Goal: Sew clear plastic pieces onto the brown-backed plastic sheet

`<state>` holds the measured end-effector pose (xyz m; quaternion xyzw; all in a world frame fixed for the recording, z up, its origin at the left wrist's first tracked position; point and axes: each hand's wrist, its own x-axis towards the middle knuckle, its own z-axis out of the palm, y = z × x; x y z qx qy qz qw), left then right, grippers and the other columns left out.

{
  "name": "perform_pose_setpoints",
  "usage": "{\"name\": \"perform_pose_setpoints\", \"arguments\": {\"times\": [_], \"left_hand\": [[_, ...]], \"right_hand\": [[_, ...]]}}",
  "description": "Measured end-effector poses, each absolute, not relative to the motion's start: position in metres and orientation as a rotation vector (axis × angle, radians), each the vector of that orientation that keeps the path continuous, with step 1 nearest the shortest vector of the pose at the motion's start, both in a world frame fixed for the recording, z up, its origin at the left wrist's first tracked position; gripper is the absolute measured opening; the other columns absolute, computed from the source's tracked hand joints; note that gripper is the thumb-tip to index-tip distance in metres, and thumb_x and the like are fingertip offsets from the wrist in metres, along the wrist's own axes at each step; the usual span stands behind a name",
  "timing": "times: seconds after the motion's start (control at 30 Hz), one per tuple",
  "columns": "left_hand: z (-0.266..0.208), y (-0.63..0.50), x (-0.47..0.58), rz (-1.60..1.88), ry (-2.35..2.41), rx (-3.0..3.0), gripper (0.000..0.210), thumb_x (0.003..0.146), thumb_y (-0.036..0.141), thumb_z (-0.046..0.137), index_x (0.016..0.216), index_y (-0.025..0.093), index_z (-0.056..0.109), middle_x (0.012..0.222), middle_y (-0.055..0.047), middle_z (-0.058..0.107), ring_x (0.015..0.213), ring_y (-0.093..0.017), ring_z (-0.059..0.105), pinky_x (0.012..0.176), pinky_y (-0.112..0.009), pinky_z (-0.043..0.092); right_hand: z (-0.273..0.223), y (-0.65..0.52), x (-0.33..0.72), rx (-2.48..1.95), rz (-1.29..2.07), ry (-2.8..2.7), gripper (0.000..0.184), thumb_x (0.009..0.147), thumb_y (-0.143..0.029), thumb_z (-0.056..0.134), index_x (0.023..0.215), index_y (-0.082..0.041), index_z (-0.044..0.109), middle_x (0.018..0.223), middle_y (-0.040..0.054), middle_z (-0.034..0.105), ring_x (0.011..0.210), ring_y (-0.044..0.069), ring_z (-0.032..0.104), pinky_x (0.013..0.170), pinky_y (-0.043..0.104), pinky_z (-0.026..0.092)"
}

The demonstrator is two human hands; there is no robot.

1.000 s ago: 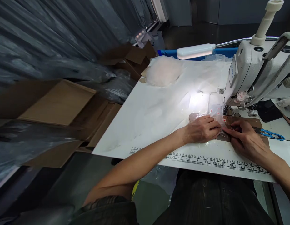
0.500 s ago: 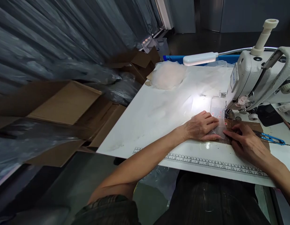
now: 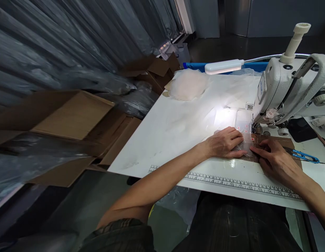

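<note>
A strip of clear, sheer material (image 3: 247, 140) with small red marks lies under the presser foot of a white sewing machine (image 3: 274, 87). My left hand (image 3: 227, 142) rests flat on its left side, thumb apart from the fingers. At its right edge my right hand (image 3: 274, 157) has its fingers bent and closed, the index fingertip at the edge; the grip is partly hidden. Beneath both lies a flat brown piece (image 3: 285, 141), like card. Blue-handled thread snips (image 3: 305, 156) lie just right of my right hand, their tips close to it.
A white lamp (image 3: 224, 66) lights the white table (image 3: 162, 140). A ruler strip (image 3: 230, 183) runs along the front edge. A pale fabric pile (image 3: 188, 84) sits at the back left. Open cardboard boxes (image 3: 73, 115) stand left. A black flat object (image 3: 301, 130) lies beside the machine.
Both hands stay almost in place. The sheer strip and the left hand have shifted very slightly; the rest of the small difference is camera movement.
</note>
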<state>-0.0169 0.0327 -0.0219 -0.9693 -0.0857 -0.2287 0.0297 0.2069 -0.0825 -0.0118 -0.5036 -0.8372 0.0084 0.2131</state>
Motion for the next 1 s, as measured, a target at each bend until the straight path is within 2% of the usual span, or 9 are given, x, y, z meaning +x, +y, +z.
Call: {"name": "perform_pose_setpoints", "arguments": {"times": [0.2, 0.4, 0.6, 0.83, 1.0], "left_hand": [[-0.017, 0.028, -0.013, -0.633, -0.309, -2.920, 0.062, 0.101, 0.060, 0.025, 0.126, 0.009, 0.052, 0.097, -0.012, 0.065, 0.081, -0.021, 0.056, 0.074, -0.035, 0.048], [-0.011, 0.019, -0.007, -0.527, -0.393, -2.793, 0.063, 0.102, 0.058, 0.020, 0.119, 0.009, 0.057, 0.094, -0.011, 0.064, 0.081, -0.021, 0.054, 0.073, -0.034, 0.041], [-0.008, 0.020, -0.006, -0.361, -0.420, -2.870, 0.057, 0.104, 0.051, 0.025, 0.126, 0.009, 0.056, 0.133, -0.014, 0.059, 0.097, -0.023, 0.055, 0.082, -0.035, 0.040], [0.002, 0.038, -0.001, -0.242, -0.502, -3.058, 0.049, 0.101, 0.043, 0.038, 0.135, 0.011, 0.053, 0.145, -0.011, 0.052, 0.107, -0.027, 0.054, 0.088, -0.041, 0.038], [0.002, 0.040, -0.003, -0.276, -0.599, -3.160, 0.049, 0.101, 0.042, 0.038, 0.139, 0.012, 0.049, 0.149, -0.012, 0.047, 0.118, -0.027, 0.051, 0.097, -0.043, 0.034]], "right_hand": [[-0.012, -0.082, 0.206, -1.392, 0.012, -2.327, 0.036, 0.093, -0.019, 0.043, 0.114, -0.020, 0.072, 0.101, 0.0144, 0.060, 0.092, 0.026, 0.060, 0.076, 0.043, 0.059], [-0.009, -0.083, 0.204, -1.382, -0.053, -2.365, 0.034, 0.092, -0.017, 0.043, 0.113, -0.018, 0.071, 0.100, 0.0149, 0.059, 0.090, 0.027, 0.060, 0.074, 0.042, 0.058], [-0.007, -0.080, 0.205, -1.376, -0.041, -2.380, 0.034, 0.092, -0.016, 0.042, 0.114, -0.018, 0.069, 0.098, 0.0140, 0.059, 0.087, 0.025, 0.060, 0.072, 0.039, 0.057], [-0.009, -0.062, 0.211, -1.417, -0.053, -2.390, 0.035, 0.092, -0.017, 0.043, 0.116, -0.019, 0.068, 0.098, 0.0119, 0.061, 0.074, 0.019, 0.061, 0.053, 0.028, 0.051], [-0.012, -0.066, 0.212, -1.495, -0.116, -2.367, 0.034, 0.093, -0.021, 0.046, 0.120, -0.023, 0.067, 0.103, 0.0110, 0.061, 0.081, 0.019, 0.063, 0.048, 0.024, 0.048]]}}
